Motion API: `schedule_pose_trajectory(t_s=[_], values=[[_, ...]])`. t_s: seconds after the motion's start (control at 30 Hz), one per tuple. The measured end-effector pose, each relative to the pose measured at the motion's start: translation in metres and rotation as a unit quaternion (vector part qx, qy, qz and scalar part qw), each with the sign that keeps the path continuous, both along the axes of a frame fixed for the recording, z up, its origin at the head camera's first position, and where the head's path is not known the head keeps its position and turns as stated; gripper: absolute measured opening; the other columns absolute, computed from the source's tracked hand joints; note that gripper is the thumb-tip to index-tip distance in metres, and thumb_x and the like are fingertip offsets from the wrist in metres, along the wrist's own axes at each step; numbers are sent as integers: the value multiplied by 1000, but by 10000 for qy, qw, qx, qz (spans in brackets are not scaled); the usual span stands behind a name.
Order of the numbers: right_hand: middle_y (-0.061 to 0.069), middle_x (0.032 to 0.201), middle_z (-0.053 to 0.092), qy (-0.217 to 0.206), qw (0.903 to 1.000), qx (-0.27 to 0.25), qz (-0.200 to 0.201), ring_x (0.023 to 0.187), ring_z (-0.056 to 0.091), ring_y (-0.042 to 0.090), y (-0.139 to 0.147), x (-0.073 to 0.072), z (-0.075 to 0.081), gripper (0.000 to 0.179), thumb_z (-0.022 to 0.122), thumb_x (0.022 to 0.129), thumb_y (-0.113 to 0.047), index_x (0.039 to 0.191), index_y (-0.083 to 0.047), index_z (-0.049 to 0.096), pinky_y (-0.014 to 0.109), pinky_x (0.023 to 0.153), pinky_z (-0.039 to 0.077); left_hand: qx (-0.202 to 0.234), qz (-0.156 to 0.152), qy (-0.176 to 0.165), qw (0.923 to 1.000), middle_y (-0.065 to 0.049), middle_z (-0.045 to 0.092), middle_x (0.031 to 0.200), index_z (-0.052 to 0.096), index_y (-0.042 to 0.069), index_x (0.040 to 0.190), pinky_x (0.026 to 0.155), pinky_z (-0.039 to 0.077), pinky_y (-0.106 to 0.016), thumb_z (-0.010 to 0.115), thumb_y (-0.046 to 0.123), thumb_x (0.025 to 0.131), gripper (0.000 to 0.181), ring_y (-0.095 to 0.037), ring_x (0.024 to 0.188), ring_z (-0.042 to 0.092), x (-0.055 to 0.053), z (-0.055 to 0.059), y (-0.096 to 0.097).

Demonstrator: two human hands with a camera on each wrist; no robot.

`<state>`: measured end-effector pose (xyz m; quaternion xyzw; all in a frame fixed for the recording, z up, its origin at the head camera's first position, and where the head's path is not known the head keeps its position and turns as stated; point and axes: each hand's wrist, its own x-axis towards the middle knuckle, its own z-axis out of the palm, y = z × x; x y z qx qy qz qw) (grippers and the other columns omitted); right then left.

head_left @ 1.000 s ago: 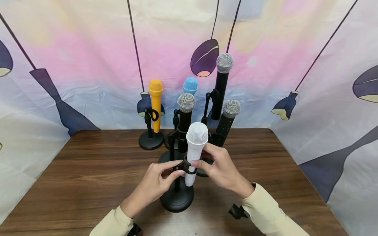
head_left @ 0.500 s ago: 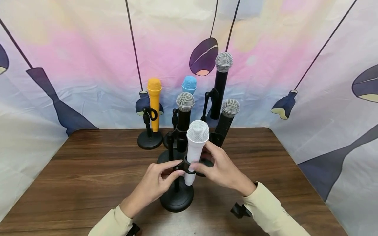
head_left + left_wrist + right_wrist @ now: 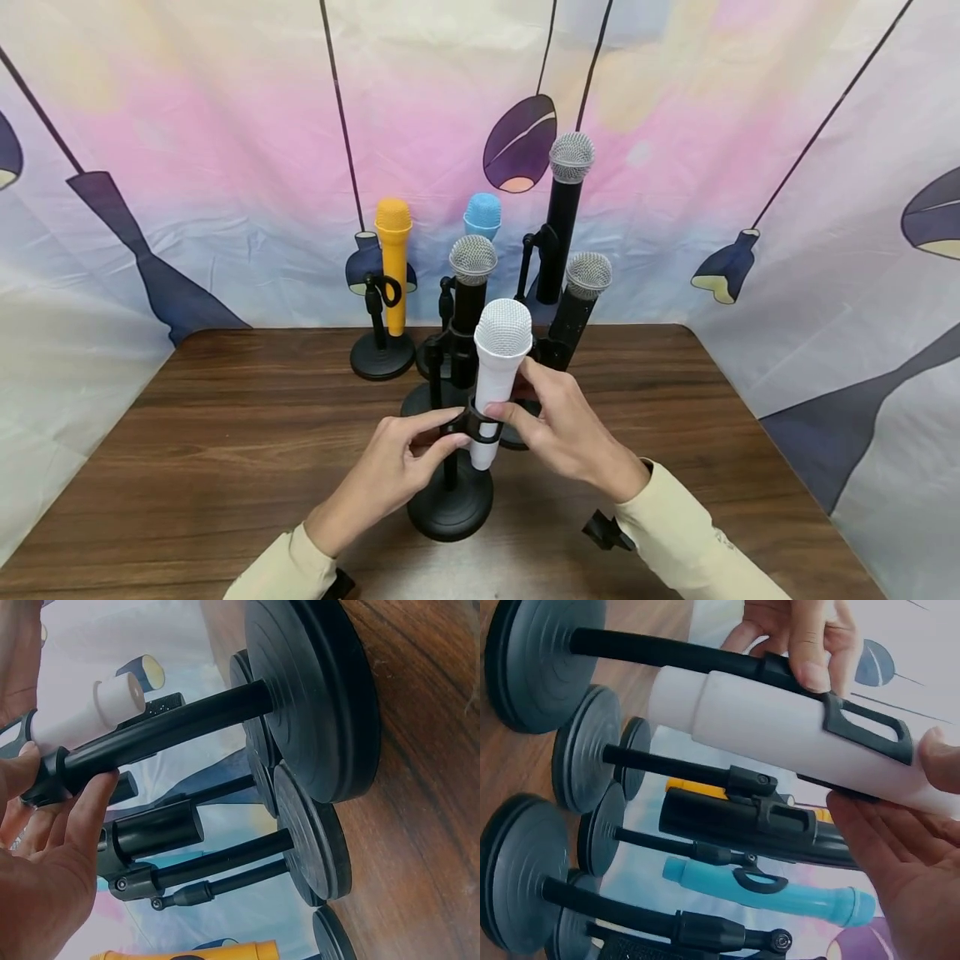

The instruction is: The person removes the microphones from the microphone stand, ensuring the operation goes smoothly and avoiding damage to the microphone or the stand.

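A white microphone (image 3: 497, 377) with a mesh head stands slightly tilted in the black clip (image 3: 870, 731) of the front stand, its tail sticking out below. My left hand (image 3: 386, 467) pinches the joint behind that clip between thumb and fingers, on top of the stand's pole (image 3: 172, 731). The right hand (image 3: 573, 425) grips the white microphone's body just above the clip, thumb in front and fingers behind. Below both hands, the stand's round black base (image 3: 450, 504) rests on the wooden table (image 3: 247, 467).
Close behind are several other stands with microphones: a yellow one (image 3: 395, 258) at the left, a blue one (image 3: 482, 215), a black one (image 3: 469, 312), a tall black one (image 3: 562, 225) and another black one (image 3: 573, 317) at the right. A patterned cloth (image 3: 225, 125) hangs behind the table.
The white microphone has risen slightly in its clip, the right hand shifting a little with it. My left hand stays at the clip's joint.
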<state>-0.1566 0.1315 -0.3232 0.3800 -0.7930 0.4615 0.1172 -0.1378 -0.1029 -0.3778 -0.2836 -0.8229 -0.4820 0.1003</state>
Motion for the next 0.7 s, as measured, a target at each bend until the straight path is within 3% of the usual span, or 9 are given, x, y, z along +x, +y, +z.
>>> schedule_pose_trajectory(t_s=[0.17, 0.3, 0.43, 0.7], values=[[9, 131, 58, -650, 9975, -94, 245, 117, 61, 21, 1, -1, 1, 64, 80, 88, -5, 143, -5, 48, 36, 96, 53, -24, 4, 61, 10000, 16, 39, 61, 73, 7, 125, 47, 37, -22, 72, 23, 96, 32, 1, 52, 36, 0, 0, 1], [7, 124, 64, -389, 9992, -33, 23, 112, 64, 19, 0, -2, 1, 54, 82, 86, -4, 134, -4, 58, 32, 91, 55, -32, -12, 47, 10000, 16, 38, 61, 73, 7, 125, 47, 37, -21, 72, 23, 96, 32, 1, 52, 36, 0, 0, 1], [7, 121, 66, -253, 9996, 119, -32, 107, 67, 17, 0, -2, 4, 49, 79, 88, -5, 132, -4, 59, 30, 86, 57, -29, 4, 105, 9999, 18, 33, 58, 73, 8, 125, 45, 34, -21, 72, 23, 96, 32, 2, 50, 33, 0, 0, 1], [11, 129, 60, -685, 9971, -77, 315, 115, 62, 22, 1, -3, 4, 64, 82, 85, -2, 140, -3, 50, 34, 94, 54, -25, -19, 102, 9999, 17, 36, 60, 72, 7, 125, 46, 36, -21, 72, 22, 97, 32, 2, 51, 35, 0, 0, 0]])
